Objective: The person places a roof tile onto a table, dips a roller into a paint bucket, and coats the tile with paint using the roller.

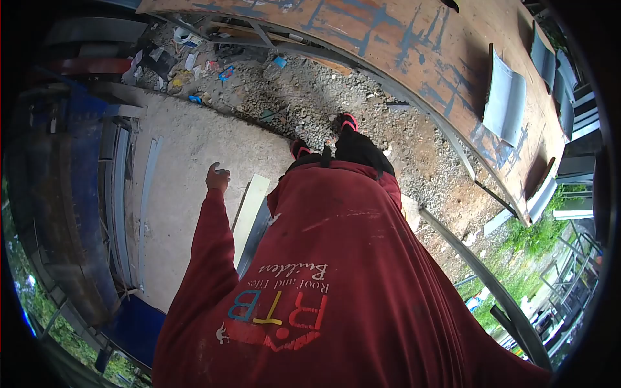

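Observation:
My left hand (218, 178) is held out at the end of a dark red sleeve, above the pale concrete floor (181, 149). Its fingers are curled, with something small and greyish at the fingertips, too small to name. A pale flat strip (251, 210) lies just below and right of this hand, partly behind my sleeve. My right hand is outside the view; only its sleeve (498, 352) shows at the lower right. The red shirt (362, 258) with printed lettering fills the middle.
Long metal strips (121, 207) lie at the left beside a blue structure (84, 174). A large brown worktable (414, 39) with curved grey metal pieces (506, 100) spans the upper right. Gravel (278, 84) and litter lie ahead of my feet. A metal bar (485, 278) slants at the lower right.

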Demonstrator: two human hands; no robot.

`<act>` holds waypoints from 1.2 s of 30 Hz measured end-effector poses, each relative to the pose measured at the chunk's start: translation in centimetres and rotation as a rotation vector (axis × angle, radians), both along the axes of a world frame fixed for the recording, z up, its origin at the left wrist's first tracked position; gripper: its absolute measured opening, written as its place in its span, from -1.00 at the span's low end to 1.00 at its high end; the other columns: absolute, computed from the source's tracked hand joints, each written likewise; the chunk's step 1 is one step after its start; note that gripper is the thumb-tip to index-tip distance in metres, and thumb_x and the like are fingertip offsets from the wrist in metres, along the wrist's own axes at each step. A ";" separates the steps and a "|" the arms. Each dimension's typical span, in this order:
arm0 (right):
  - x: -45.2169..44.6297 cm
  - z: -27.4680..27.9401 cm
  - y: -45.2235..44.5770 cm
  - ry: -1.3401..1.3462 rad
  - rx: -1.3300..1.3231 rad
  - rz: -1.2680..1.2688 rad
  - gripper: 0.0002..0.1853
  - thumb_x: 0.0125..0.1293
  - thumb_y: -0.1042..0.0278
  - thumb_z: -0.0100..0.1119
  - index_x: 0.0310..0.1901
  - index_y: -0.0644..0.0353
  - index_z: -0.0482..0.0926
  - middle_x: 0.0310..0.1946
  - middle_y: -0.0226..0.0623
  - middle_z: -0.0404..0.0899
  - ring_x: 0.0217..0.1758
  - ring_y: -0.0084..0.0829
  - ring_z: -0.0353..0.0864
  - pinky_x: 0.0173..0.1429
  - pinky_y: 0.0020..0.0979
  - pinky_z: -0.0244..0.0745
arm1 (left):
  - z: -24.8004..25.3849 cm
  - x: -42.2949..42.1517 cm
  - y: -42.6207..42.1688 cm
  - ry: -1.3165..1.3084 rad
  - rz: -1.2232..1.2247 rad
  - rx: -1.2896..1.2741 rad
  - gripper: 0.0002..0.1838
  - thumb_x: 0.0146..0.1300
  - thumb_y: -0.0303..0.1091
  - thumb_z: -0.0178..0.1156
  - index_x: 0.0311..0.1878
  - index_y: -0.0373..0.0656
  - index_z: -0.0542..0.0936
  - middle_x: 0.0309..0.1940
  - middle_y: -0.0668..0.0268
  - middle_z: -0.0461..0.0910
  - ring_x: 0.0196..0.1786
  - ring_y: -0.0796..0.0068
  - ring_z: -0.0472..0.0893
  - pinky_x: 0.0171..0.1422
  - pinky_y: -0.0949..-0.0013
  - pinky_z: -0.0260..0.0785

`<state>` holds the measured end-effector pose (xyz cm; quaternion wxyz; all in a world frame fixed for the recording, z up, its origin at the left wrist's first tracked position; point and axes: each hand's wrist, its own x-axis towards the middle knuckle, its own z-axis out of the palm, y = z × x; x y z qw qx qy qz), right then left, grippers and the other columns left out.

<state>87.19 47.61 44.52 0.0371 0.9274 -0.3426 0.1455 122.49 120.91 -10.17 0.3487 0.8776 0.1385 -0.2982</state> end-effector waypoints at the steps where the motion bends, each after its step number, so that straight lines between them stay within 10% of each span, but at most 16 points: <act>1: -1.4 0.2 0.0 -0.007 -0.002 -0.031 -0.70 0.53 0.40 0.20 0.19 0.32 0.69 0.09 -0.22 0.72 0.14 -0.39 0.70 0.24 -0.36 0.61 | -0.4 0.1 0.3 -0.035 0.009 -0.037 -0.32 0.24 -0.51 0.44 0.45 -0.13 0.50 -0.15 0.18 0.78 -0.30 0.37 0.78 -0.24 0.28 0.70; 17: -12.3 3.6 1.4 -0.163 -0.136 -0.311 -0.69 0.52 0.43 0.19 0.20 0.33 0.66 0.06 -0.25 0.70 0.11 -0.42 0.68 0.21 -0.36 0.62 | -2.0 0.7 0.9 0.037 -0.014 -0.102 -0.29 0.23 -0.57 0.39 0.47 -0.18 0.43 -0.12 0.12 0.73 -0.38 0.36 0.74 -0.27 0.27 0.68; 26: -6.1 8.9 2.5 -0.567 -0.242 -0.223 -0.68 0.51 0.44 0.18 0.21 0.34 0.64 0.05 -0.26 0.69 0.10 -0.43 0.67 0.19 -0.36 0.62 | -3.6 1.1 -11.4 -0.188 -0.163 -0.093 -0.64 0.28 -0.47 0.32 0.15 -0.24 0.69 -0.28 0.15 0.80 -0.29 0.31 0.79 -0.12 0.23 0.66; 36: 19.7 -28.1 6.6 -0.952 1.187 -0.098 -0.69 0.47 0.45 0.28 0.16 0.40 0.61 -0.18 -0.26 0.72 -0.11 -0.47 0.72 0.02 -0.40 0.65 | 10.9 10.7 -35.1 -0.734 -0.210 -0.265 -0.61 0.51 -0.15 0.29 -0.30 -0.32 0.60 -0.49 0.01 0.58 -0.44 0.07 0.55 -0.27 0.07 0.39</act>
